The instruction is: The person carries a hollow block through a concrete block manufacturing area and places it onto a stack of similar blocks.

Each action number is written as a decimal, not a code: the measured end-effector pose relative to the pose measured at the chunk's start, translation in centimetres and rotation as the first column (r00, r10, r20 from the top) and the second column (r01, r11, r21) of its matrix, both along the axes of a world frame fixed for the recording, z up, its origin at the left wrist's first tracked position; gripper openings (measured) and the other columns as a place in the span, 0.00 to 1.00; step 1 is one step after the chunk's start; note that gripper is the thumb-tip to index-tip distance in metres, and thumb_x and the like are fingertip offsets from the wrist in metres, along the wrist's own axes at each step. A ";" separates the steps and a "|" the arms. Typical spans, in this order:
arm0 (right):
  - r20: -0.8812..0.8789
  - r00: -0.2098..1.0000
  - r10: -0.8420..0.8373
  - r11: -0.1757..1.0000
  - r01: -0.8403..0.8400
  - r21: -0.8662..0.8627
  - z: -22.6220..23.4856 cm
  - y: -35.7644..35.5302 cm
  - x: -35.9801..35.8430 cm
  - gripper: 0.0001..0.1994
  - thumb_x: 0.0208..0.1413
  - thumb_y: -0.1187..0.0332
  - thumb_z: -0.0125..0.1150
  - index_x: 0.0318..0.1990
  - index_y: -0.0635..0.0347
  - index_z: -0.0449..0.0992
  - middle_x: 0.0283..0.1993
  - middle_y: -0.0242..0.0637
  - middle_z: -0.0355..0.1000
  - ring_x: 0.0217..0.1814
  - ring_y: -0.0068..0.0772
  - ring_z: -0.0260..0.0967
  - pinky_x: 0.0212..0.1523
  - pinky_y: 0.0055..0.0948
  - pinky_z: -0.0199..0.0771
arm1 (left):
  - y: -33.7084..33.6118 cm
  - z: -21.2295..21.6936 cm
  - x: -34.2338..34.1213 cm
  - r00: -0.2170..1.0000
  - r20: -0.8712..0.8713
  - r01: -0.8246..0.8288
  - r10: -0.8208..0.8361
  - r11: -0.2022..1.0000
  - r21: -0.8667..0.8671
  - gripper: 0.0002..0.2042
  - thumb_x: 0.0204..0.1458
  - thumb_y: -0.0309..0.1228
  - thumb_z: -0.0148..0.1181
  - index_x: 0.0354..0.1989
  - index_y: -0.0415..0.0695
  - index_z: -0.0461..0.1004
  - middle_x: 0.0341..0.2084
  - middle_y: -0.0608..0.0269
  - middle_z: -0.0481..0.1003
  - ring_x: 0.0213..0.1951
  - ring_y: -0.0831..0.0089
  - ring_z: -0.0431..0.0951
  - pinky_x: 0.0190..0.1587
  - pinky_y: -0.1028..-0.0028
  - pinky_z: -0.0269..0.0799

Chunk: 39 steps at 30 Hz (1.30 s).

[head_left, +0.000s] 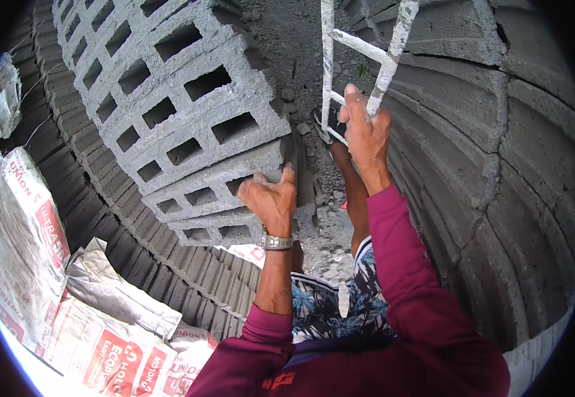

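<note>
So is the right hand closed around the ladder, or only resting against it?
Closed. The right hand wraps a side rail of the white ladder, thumb up along it. The left hand presses the grey hollow blocks.

Grey-white woven cement sacks with red label panels lie stacked at nine o'clock along the left rim. More crumpled sacks of the same kind, with red and white printed patches, pile at seven o'clock. A plain pale sack sits at ten o'clock, partly blurred.
</note>
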State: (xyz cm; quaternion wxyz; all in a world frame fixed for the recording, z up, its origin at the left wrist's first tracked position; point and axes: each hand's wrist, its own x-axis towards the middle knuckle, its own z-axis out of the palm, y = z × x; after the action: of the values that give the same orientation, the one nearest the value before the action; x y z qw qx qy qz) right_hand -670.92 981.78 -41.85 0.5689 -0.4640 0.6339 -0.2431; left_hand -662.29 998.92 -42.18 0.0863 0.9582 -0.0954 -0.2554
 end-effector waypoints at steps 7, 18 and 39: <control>-0.034 0.999 -0.021 0.999 0.022 0.038 0.3 2.4 -2.3 0.25 0.62 0.50 0.58 0.19 0.59 0.70 0.15 0.25 0.60 0.17 0.17 0.54 0.19 0.23 0.51 | 0.0 -2.3 -2.0 0.905 0.367 0.247 -0.213 0.968 -0.048 0.24 0.36 0.45 0.73 0.20 0.31 0.74 0.21 0.43 0.72 0.39 0.47 0.72 0.50 0.54 0.62; -0.136 0.991 -0.022 0.997 0.031 0.065 0.9 3.1 -6.4 0.27 0.62 0.48 0.57 0.18 0.60 0.69 0.14 0.25 0.58 0.16 0.17 0.54 0.18 0.24 0.51 | -2.4 -2.3 -1.5 0.932 0.295 0.225 -0.210 0.974 -0.017 0.24 0.33 0.45 0.74 0.16 0.32 0.74 0.20 0.41 0.73 0.33 0.44 0.73 0.43 0.55 0.64; -0.067 0.997 -0.026 0.999 0.029 0.043 1.1 1.3 -2.2 0.26 0.63 0.51 0.56 0.18 0.62 0.72 0.15 0.31 0.65 0.18 0.23 0.60 0.24 0.29 0.58 | 0.6 -1.0 -0.7 0.925 0.285 0.285 -0.252 0.955 -0.079 0.31 0.37 0.48 0.74 0.12 0.27 0.66 0.10 0.38 0.66 0.16 0.45 0.64 0.27 0.52 0.61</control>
State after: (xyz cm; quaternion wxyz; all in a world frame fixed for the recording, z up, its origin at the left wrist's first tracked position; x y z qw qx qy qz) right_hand -673.14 983.04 -40.73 0.5542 -0.4507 0.6638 -0.2215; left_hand -662.99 999.49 -43.19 0.0932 0.9551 -0.2519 -0.1248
